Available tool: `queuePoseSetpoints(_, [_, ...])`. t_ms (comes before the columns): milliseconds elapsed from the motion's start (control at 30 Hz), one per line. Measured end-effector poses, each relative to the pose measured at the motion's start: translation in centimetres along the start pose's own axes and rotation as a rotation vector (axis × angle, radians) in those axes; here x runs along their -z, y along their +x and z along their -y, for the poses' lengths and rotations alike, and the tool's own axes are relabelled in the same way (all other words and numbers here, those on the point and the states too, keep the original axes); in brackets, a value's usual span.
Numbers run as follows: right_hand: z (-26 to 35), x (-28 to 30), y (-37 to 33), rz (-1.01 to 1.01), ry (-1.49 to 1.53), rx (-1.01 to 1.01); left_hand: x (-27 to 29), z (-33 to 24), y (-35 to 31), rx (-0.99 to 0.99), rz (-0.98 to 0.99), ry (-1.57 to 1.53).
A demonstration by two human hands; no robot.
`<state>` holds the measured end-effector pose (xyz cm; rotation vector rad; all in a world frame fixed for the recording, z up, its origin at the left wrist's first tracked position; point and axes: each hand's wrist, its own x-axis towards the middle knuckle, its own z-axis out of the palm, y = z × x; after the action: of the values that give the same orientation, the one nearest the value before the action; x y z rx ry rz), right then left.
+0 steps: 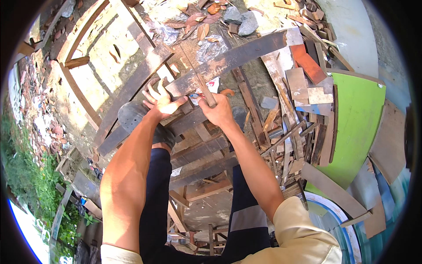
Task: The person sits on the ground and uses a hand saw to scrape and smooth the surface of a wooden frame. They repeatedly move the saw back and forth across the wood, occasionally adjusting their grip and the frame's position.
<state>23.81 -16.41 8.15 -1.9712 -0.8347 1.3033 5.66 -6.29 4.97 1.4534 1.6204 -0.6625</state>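
My right hand is closed round the wooden handle of a narrow tool. Its long thin blade, seen edge-on, points away and crosses the dark curved plank. My left hand has its fingers spread beside the plank's near-left end, with the thumb reaching toward the tool. Whether its fingertips press on the wood is hard to make out. Another brown board runs past the left fingers. A dark perforated shoe on my foot rests on the lower timber, just left of my left wrist.
Wooden slats form a frame between my legs. Offcuts and board scraps pile up at right, beside a green panel. Stones, dry leaves and clear plastic lie at the far side. Curved wooden pieces stand at left.
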Motion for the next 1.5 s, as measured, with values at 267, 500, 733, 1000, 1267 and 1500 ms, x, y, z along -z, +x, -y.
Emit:
queuePoseSetpoints(267, [-1.1,9.2,-19.9,0.096,-0.068,-0.015,0.1,1.9,0.8,-0.009,-0.026,-0.053])
queuePoseSetpoints(500, [-4.0,4.9,-9.2,0.059,0.032,0.075,0.3,1.0,0.6,-0.028,-0.028,-0.030])
queuePoseSetpoints(733, [-2.2,2.6,-6.7,0.031,0.052,0.087,0.9,0.1,-0.2,0.001,-0.061,0.011])
queuePoseSetpoints(1000, [-6.6,8.0,-16.8,0.070,0.009,0.177,0.2,2.0,-0.3,0.012,-0.087,0.018])
queuePoseSetpoints(1267, [-5.6,2.4,-6.3,0.025,0.113,0.211,1.3,0.2,-0.1,0.022,-0.014,0.069])
queuePoseSetpoints(1500, [-6.2,7.4,-17.6,0.029,0.026,0.167,0.5,1.2,0.5,0.075,-0.065,0.106])
